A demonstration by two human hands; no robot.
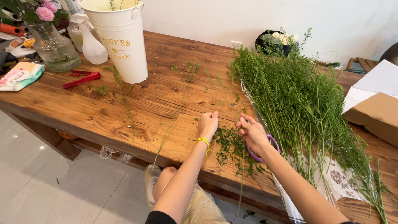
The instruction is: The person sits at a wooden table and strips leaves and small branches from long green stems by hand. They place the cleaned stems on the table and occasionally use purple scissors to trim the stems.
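Note:
My left hand (208,124) rests on the wooden table (124,112), fingers together, touching thin green stems near a heap of trimmed leafy bits (232,147). A yellow band circles that wrist. My right hand (252,133) pinches a thin green stem (241,174) between its fingertips, and purple-handled scissors (260,149) hang from its fingers. Just to the right lies a big bundle of fine green foliage (298,103) on clear wrapping.
A cream metal bucket (122,39) stands at the back left beside a white spray bottle (92,43), a glass vase of pink flowers (54,49) and a red tool (81,78). Loose stems (124,103) lie mid-table. Cardboard box (375,116) at right.

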